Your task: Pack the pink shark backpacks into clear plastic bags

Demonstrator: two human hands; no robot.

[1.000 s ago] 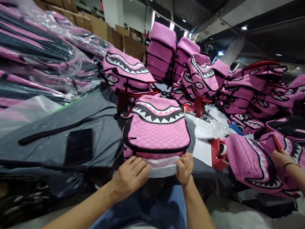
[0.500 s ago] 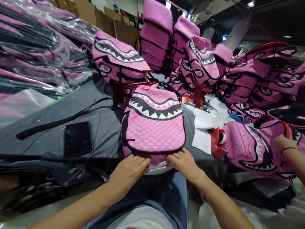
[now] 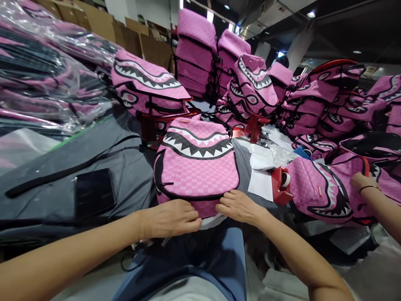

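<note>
A pink checkered backpack (image 3: 200, 173) with a printed shark mouth lies front up before me, its bottom towards my body. My left hand (image 3: 173, 217) lies across its lower left edge, fingers curled together and closed on the bottom panel. At the lower right edge, the bent fingers of my right hand (image 3: 236, 206) press and grip the same panel. A strip of white material (image 3: 213, 222) shows under the bag's bottom between the hands. The fingertips of both hands are partly hidden.
A black phone-like slab (image 3: 95, 192) and a black strap lie left on the grey cover. To the right stand a red tape dispenser (image 3: 282, 186) and white papers (image 3: 261, 184). Another person's hand (image 3: 365, 184) holds a second pink backpack (image 3: 326, 188). Stacked backpacks (image 3: 196, 54) rise behind.
My left hand has slid right along the bag's bottom edge, its forearm now lying flatter. My right hand stays at the lower right edge. The whole view has shifted slightly.
</note>
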